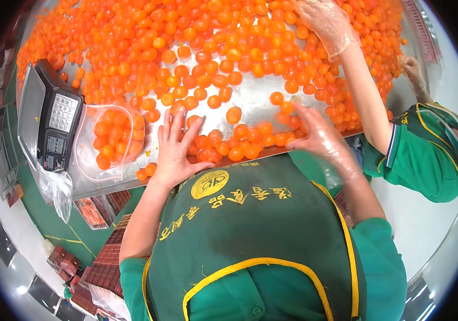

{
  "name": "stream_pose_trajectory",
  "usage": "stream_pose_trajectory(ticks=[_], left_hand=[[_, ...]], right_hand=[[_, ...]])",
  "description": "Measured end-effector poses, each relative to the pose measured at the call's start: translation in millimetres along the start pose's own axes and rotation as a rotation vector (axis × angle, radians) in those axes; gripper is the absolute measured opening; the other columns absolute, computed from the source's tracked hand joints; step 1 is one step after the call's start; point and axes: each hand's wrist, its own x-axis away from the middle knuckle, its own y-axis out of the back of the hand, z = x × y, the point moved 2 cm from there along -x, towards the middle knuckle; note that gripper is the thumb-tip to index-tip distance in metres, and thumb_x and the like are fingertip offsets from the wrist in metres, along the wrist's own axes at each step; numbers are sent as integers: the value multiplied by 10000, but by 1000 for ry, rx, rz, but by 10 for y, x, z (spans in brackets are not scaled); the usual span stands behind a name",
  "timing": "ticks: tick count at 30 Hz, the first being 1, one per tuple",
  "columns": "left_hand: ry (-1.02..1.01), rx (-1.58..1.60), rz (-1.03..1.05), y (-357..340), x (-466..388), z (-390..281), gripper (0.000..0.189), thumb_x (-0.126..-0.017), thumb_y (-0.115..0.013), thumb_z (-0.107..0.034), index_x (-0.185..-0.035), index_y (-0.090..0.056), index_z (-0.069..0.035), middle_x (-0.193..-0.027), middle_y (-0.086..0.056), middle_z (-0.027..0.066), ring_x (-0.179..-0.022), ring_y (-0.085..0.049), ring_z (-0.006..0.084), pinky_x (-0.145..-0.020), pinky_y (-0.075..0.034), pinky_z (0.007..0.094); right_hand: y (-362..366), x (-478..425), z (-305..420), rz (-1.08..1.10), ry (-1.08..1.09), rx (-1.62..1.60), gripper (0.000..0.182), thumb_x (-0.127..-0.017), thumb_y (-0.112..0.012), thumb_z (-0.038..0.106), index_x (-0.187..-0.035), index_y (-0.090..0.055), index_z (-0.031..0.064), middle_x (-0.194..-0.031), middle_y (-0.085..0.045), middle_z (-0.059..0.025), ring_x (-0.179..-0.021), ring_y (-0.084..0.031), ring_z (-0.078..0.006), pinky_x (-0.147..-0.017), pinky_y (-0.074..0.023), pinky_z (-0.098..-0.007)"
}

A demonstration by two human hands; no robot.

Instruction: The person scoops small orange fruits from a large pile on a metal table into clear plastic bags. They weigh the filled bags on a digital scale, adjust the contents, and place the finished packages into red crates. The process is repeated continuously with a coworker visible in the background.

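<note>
My left hand (177, 148) rests palm down with its fingers spread at the table's near edge. Its fingertips and thumb border a row of round orange egg yolks (236, 153). My right hand (322, 134), in a clear plastic glove and blurred, has thumb and fingers apart around the row's right end; its palm side is hidden. Left of my left hand, a clear plastic bag (132, 117) with yolks inside lies on the metal tabletop (253, 87). One yolk (233, 115) sits alone between my hands.
A digital scale (61, 114) with a keypad stands at the left, a thin clear plastic bag (58, 192) hanging beside it. A large heap of yolks (132, 44) covers the far side. At right, a co-worker's gloved hand (329, 26) reaches over the heap. Stacked crates (106, 267) stand at lower left.
</note>
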Motion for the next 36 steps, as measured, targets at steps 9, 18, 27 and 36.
stream_pose_trajectory(ticks=[9,18,27,36], left_hand=[[-12,-14,-71,-93,-254,-162,1125,-563,-799,-680,-1488,-393,-184,-1585,-190,198,-1457,-120,478,-1085,-242,658],[-52,267,-355,-146,-450,-59,1039,-620,-834,-570,-1459,-416,-121,-1541,-303,194,-1408,-297,436,-1133,-281,546],[-152,87,-499,61,-692,-379,518,-721,-772,-274,-1189,-650,-88,-1376,-528,131,-1342,-380,420,-1107,-330,530],[-88,101,-630,57,-692,-462,547,-729,-769,-262,-1231,-632,-93,-1397,-456,227,-1284,-438,428,-1058,-380,523]], right_hand=[[-794,-375,562,-41,182,-241,977,-725,-832,291,-1489,-294,4,-1333,-488,-229,-1234,-518,-332,-1025,-446,-392],[-944,-815,1054,373,-150,-1853,547,-1022,-470,433,-1436,-398,83,-1421,-480,-104,-1287,-509,-239,-1082,-443,-408],[-888,-951,1403,338,-302,-2054,485,-989,-491,429,-1333,-512,88,-1328,-562,-98,-1192,-571,-236,-1029,-482,-408],[-1248,-1202,1173,473,-126,-2334,485,-978,-509,420,-1335,-500,92,-1318,-560,-92,-1195,-566,-235,-1032,-478,-408]])
